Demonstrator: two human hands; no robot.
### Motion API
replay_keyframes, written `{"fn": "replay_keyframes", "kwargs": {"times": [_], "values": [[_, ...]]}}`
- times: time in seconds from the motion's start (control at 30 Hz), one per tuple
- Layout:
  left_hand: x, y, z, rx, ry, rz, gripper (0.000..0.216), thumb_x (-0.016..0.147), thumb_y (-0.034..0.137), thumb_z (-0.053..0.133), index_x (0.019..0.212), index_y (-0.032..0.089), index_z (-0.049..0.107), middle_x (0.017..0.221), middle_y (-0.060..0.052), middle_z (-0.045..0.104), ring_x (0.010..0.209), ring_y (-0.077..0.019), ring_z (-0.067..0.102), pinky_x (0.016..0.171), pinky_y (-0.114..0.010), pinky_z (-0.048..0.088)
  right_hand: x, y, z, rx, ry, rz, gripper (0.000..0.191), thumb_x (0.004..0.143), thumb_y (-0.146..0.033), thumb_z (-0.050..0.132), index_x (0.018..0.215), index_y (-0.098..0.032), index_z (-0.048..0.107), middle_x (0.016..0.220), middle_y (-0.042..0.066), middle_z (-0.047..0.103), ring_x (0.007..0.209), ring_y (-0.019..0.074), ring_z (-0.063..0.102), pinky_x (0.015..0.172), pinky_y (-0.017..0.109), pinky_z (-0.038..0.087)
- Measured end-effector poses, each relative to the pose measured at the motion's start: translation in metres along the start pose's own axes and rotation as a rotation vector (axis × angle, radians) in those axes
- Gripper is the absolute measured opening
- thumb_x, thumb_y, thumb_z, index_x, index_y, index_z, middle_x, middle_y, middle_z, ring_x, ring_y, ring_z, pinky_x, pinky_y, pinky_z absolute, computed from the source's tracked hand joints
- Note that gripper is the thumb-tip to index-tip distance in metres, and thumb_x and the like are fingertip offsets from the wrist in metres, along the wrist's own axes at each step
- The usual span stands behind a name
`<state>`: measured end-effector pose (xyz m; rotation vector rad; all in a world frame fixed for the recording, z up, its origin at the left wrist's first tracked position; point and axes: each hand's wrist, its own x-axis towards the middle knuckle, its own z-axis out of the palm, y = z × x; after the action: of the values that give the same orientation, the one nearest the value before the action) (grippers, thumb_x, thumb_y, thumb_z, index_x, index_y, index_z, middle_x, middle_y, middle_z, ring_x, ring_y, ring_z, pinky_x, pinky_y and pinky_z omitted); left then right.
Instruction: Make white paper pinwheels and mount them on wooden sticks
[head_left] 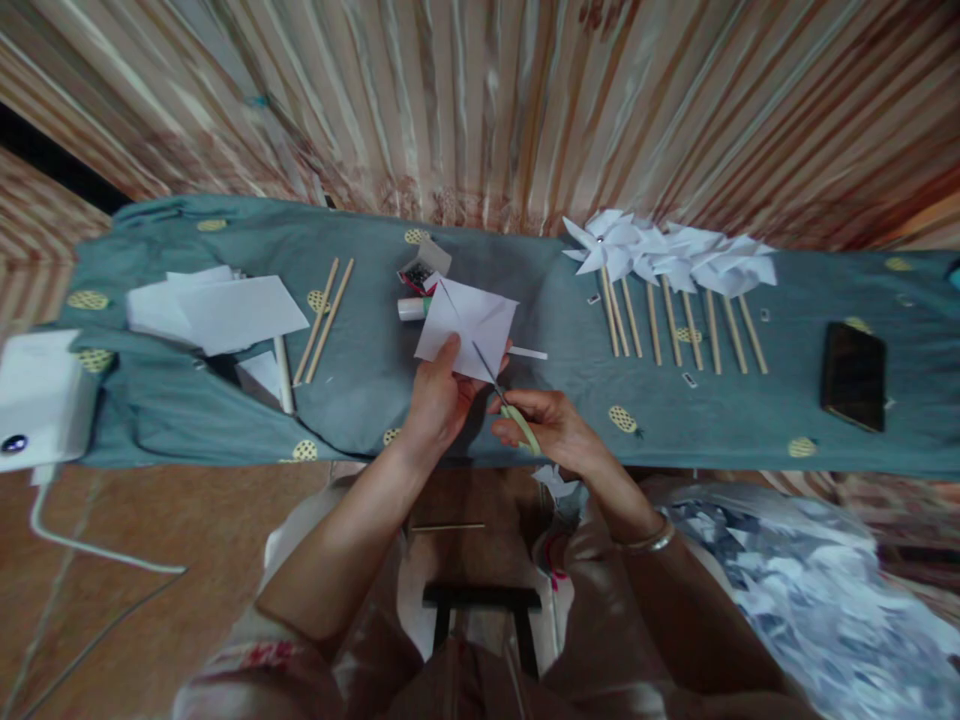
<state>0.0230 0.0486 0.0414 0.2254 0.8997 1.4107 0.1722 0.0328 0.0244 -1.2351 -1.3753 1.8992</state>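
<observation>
My left hand (439,395) pinches the lower edge of a white paper square (469,318) and holds it up over the teal cloth (360,370). Green-handled scissors (510,405) sit in my right hand (551,425), fingers closed through the handles. The blades point up-left into the paper's lower right side. A thin white paper strip (529,353) lies just right of the square. Creases or cuts run across the square toward its middle.
Several finished white paper pinwheels (667,260) on wooden sticks lie at the right, with a dark phone (853,375) beyond. Two loose sticks (324,320), a paper stack (217,310), a glue stick (412,308) and a small box (424,268) lie left. Scraps cover the floor at right.
</observation>
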Motion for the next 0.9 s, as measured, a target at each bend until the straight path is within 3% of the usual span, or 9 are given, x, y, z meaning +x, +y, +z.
{"fn": "replay_keyframes", "kwargs": {"times": [0.43,0.9], "values": [[0.0001,-0.0006,-0.0017,0.011,0.002,0.007,0.032,0.096,0.021,0.048,0.125,0.013,0.058,0.107,-0.011,0.075,0.095,-0.0222,0.073,0.087,-0.037,0.060,0.0008,-0.0015,0.0022,0.044,0.029,0.017,0.040,0.055,-0.047,0.088,0.075,-0.019,0.069,0.055,-0.005,0.058,0.052,0.0093,0.055,0.050,0.021,0.044],[-0.0008,0.0004,-0.0005,0.017,0.012,0.007,0.035,0.094,0.022,0.053,0.128,0.014,0.058,0.113,-0.012,0.074,0.101,-0.0242,0.072,0.092,-0.040,0.058,0.0016,-0.0030,0.0044,0.030,0.042,0.016,0.042,0.053,-0.050,0.088,0.071,-0.020,0.066,0.051,-0.006,0.056,0.047,0.0082,0.050,0.046,0.021,0.040]]}}
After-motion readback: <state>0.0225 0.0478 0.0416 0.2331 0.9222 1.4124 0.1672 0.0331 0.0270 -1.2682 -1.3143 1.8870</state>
